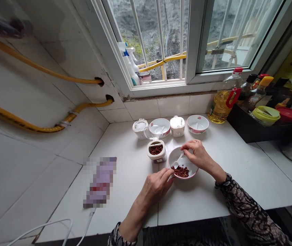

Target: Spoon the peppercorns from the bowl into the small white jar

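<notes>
A white bowl with a pink rim stands on the counter, holding a heap of dark red peppercorns. My right hand pinches the handle of a small white spoon, whose tip dips to the peppercorns. At the bowl's left rim, my left hand grips the edge, with its thumb low on the outside. Just left of the bowl is a white seasoning jar, its clear lid raised, with more dark red peppercorns inside.
Behind stand two lidded white jars and two flowered bowls. An oil bottle and a black box of bottles are at the right. A blurred-out object with a white cable lies left.
</notes>
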`<state>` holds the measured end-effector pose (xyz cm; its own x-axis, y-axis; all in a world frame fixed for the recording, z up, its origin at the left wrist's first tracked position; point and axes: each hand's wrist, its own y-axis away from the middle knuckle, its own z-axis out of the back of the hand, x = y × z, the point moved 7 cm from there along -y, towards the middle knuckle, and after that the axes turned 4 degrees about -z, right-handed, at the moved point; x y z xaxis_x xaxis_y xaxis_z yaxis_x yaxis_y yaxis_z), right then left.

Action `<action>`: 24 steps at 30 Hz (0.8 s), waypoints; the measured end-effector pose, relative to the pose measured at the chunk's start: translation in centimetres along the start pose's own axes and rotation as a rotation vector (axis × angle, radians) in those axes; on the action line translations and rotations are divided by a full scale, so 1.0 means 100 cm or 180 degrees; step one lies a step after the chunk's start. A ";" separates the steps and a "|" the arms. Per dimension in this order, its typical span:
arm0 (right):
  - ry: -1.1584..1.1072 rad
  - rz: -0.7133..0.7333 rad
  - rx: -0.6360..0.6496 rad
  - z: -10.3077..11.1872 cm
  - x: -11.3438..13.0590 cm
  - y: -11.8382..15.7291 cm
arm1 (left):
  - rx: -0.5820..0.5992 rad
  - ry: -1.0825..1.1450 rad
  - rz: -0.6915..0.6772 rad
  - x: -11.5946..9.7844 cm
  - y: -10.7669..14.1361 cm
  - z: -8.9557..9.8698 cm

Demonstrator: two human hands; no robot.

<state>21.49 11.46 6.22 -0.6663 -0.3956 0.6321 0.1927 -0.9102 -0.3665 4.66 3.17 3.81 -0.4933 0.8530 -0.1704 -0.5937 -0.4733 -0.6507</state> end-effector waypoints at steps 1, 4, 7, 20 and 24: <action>-0.0026 -0.0001 -0.0043 0.004 -0.001 -0.001 | -0.0018 -0.0014 -0.0009 0.000 0.000 0.000; -0.0057 -0.0044 -0.0141 0.013 -0.004 -0.002 | -0.0031 -0.0019 -0.0028 0.000 0.000 0.000; -0.0066 -0.0002 -0.0024 0.008 -0.002 -0.002 | -0.0015 0.0012 -0.0018 0.000 0.001 0.000; -0.0126 0.0031 0.0220 -0.008 0.004 0.002 | -0.0055 -0.0022 -0.0041 -0.002 -0.002 0.002; -0.0190 -0.0107 0.0158 -0.005 -0.003 0.000 | -0.0031 0.0029 -0.0035 -0.001 -0.001 0.001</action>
<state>21.26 11.66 5.69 -0.6292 -0.3699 0.6836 0.2075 -0.9275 -0.3109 4.70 3.11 3.94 -0.4809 0.8602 -0.1700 -0.5929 -0.4618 -0.6597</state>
